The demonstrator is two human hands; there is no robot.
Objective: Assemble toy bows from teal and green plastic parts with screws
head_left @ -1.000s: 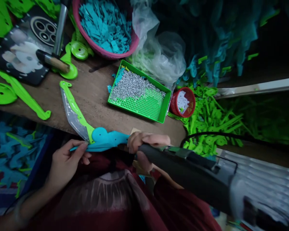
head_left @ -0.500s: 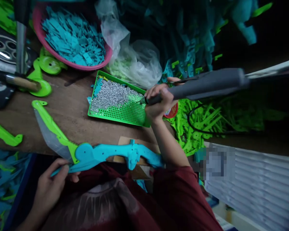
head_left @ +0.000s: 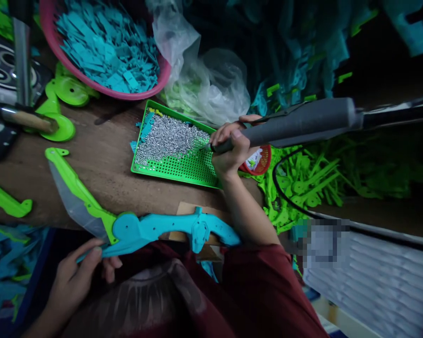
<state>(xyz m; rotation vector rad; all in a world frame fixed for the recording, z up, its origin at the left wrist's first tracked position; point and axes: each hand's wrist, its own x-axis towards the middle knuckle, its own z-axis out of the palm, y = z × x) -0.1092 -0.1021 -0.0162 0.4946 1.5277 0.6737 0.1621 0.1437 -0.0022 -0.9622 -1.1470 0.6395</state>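
Note:
My left hand (head_left: 74, 272) pinches the thin pointed tail of a blue plastic toy part (head_left: 165, 226) between thumb and fingers. A bright green arm (head_left: 81, 192) with a clear grey panel meets the blue part at its round end. My right hand (head_left: 229, 148) is wrapped round a dark grey electric screwdriver (head_left: 299, 123), held nearly level. Its tip points left over a green perforated tray (head_left: 183, 175) and reaches the edge of a heap of small silver screws (head_left: 169, 136). Whether a screw sits on the tip is too small to tell.
Behind the tray stand a pink basin (head_left: 102, 89) of blue pieces and a clear plastic bag (head_left: 222, 84). A hammer (head_left: 28, 117) lies at left near a phone (head_left: 3, 70). Right of my hand are a red basket (head_left: 264, 159), green parts (head_left: 303, 183) and a black cable (head_left: 275, 173).
The view has shifted slightly, showing more of the red basket beside my right hand. The screwdriver tip stays over the tray, and my left hand keeps its pinch on the blue part.

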